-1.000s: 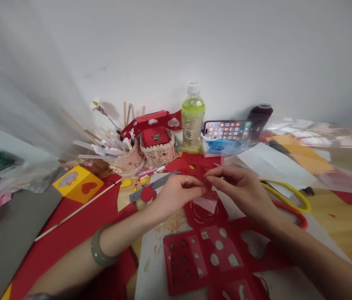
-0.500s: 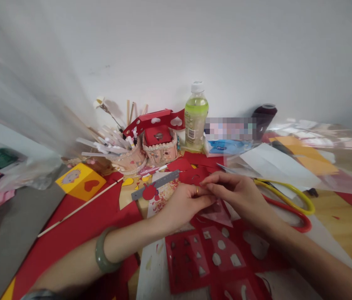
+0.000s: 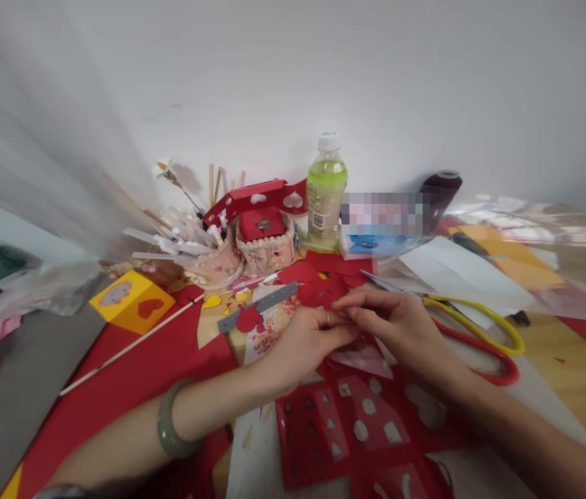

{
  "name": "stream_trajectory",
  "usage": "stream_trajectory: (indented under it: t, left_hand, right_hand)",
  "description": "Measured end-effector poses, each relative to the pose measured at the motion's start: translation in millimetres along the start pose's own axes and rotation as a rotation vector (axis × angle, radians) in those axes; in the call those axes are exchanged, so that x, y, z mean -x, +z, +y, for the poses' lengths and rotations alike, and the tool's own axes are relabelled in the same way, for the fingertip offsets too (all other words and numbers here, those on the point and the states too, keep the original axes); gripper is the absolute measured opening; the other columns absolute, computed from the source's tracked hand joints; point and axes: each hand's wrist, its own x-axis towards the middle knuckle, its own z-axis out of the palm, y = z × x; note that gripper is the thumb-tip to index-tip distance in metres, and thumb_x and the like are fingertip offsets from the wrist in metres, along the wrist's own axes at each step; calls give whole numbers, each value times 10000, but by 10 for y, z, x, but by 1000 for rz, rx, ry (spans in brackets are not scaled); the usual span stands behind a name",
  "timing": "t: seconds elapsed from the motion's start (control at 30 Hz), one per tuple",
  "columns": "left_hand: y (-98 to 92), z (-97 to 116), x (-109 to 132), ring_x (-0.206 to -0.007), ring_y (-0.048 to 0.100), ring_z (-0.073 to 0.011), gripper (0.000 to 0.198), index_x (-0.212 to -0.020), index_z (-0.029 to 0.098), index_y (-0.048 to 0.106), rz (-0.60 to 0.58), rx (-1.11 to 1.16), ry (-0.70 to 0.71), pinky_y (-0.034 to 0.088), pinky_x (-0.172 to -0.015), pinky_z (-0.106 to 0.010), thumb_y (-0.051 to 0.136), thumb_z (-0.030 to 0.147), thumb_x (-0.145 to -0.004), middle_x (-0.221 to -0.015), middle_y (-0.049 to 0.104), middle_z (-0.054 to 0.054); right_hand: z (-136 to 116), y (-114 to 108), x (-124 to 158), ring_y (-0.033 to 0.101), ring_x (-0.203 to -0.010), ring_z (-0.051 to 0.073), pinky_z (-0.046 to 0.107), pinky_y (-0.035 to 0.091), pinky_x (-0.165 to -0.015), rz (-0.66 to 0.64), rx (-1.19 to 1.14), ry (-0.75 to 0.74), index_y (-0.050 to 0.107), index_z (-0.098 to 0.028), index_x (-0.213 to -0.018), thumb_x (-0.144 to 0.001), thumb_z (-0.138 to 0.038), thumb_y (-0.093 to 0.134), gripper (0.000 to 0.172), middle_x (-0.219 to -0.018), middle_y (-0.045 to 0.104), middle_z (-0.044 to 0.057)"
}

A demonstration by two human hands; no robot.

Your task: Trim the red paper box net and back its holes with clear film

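My left hand and my right hand meet over the middle of the table, thumbs and fingertips pinched together. What they hold between the fingertips is too small or hidden to name. Just below the fingers is a piece of clear film. Under and in front of the hands lies a red paper sheet with cut-out shapes, backed with clear film. A red paper piece lies just beyond my fingertips. Large scissors with yellow and red handles lie beside my right hand.
A grey ruler and a yellow box lie to the left, with a thin stick across red paper. A green drink bottle and decorated holders stand at the back. White sheets lie at right.
The view has shifted very slightly. My hands keep their pinched pose, and the film below them has moved a little to the right.
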Motion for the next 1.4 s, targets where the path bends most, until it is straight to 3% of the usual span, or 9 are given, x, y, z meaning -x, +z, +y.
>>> stream_trajectory:
  t: [0.2, 0.5, 0.7, 0.93, 1.23, 1.4]
  left_hand:
    - [5, -18, -1, -631, 559, -130, 191, -664, 170, 720, 4, -3, -15, 429, -703, -271, 672, 350, -706, -636, 652, -6]
    - [13, 5, -1, -617, 549, -132, 230, -650, 166, 722, 13, -20, -14, 435, -676, -260, 699, 394, -674, -597, 642, -9]
    - [4, -18, -10, -624, 558, -143, 228, -654, 168, 725, 15, -53, -10, 443, -670, -270, 680, 389, -689, -614, 649, -13]
    - [16, 14, -2, -608, 559, -128, 167, -663, 178, 732, 11, -29, 16, 449, -662, -254, 662, 325, -699, -624, 662, -9]
    - [-9, -31, -12, -609, 559, -119, 176, -657, 172, 722, -30, -19, 12, 435, -662, -235, 640, 307, -734, -595, 651, -1]
    - [5, -6, -6, -598, 534, -116, 214, -639, 162, 712, -13, -20, -6, 424, -662, -243, 679, 368, -690, -585, 628, 4]
  right_hand:
    - [22, 14, 4, 585, -629, 141, 235, 463, -552, -20, -35, 39, 659, -191, -689, -729, -373, 610, 193, -693, 656, 3]
    - [66, 12, 12, 602, -714, 157, 256, 472, -633, -14, -30, 19, 682, -195, -769, -735, -310, 584, 155, -764, 671, 13]
    - [34, 25, 14, 575, -667, 141, 239, 448, -589, -23, -43, 20, 652, -196, -690, -719, -306, 597, 126, -717, 651, -1]
    - [58, 22, 11, 572, -689, 133, 233, 448, -609, -8, -58, 14, 671, -212, -734, -705, -234, 563, 114, -735, 643, -12]
    - [15, 45, 18, 496, -551, 108, 225, 395, -481, -10, -75, 53, 623, -198, -660, -715, -318, 604, 134, -639, 581, -20]
    - [44, 36, 14, 538, -626, 122, 228, 427, -549, -8, -66, 21, 648, -199, -705, -710, -272, 586, 96, -696, 614, -10]
